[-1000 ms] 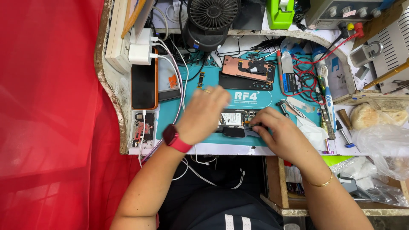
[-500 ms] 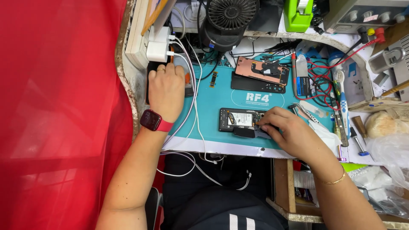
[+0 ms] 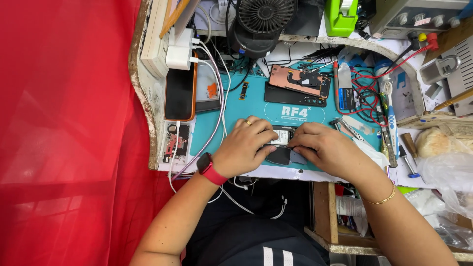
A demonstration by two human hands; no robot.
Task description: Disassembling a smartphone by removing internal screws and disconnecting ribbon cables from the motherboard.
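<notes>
Head view: left hand (image 3: 245,147) and right hand (image 3: 322,148) meet over an opened phone (image 3: 282,144) lying at 6 o'clock on the teal mat (image 3: 246,106), fingers curled down and pressing its edges. At 10 o'clock an orange-cased phone (image 3: 180,93); at 12 o'clock a black fan (image 3: 263,19).

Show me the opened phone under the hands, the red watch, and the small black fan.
opened phone (image 3: 282,140), head view, on the exposed inside between the hands.
red watch (image 3: 209,167), head view, on the band at the left wrist.
black fan (image 3: 266,14), head view, on the round grille.
</notes>
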